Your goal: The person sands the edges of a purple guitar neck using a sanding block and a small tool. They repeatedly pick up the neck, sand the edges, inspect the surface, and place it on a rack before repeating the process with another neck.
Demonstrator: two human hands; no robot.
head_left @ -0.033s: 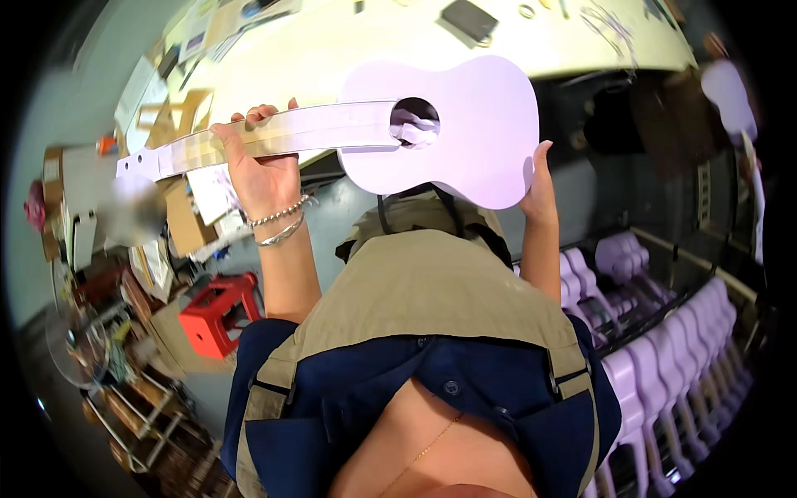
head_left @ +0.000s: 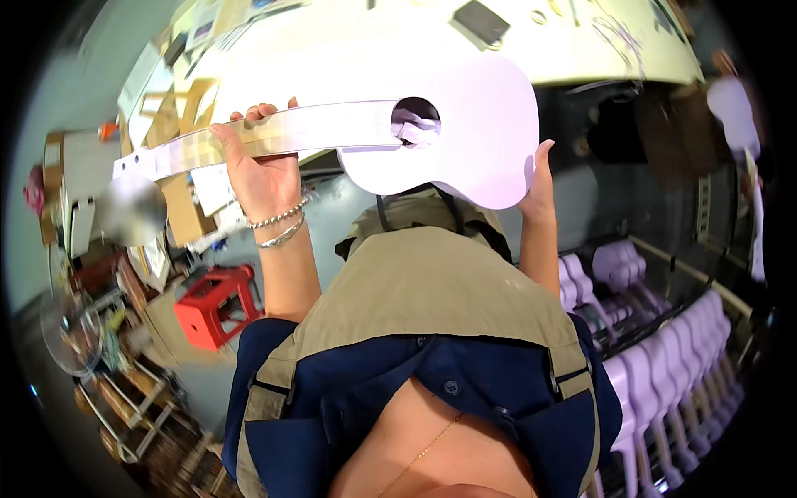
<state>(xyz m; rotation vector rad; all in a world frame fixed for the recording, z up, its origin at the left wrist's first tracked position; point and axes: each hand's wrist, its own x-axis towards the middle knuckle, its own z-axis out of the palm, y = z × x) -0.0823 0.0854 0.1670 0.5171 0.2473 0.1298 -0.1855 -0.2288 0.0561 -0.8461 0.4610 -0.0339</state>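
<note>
A pale lilac ukulele (head_left: 477,137) without strings is held level in front of me, its front face up and its neck pointing left. Around the neck, which has strips of tan tape along it, my left hand (head_left: 264,170) is closed, thumb on the near side and fingertips showing past the far edge. My right hand (head_left: 540,187) grips the rounded end of the body, thumb up along the rim and fingers hidden beneath. Crumpled whitish material (head_left: 418,129) shows inside the round sound hole.
Beyond the ukulele lies a pale worktable (head_left: 332,50) with a dark box (head_left: 481,22), papers and cords. A red stool (head_left: 217,307) and cardboard boxes (head_left: 187,212) stand to the left. Several lilac ukulele bodies (head_left: 664,357) line a rack at lower right. Another lilac instrument (head_left: 733,116) shows at far right.
The table items have shifted slightly right in the picture, and the stool slightly left and down. My hands keep the same grip on the ukulele.
</note>
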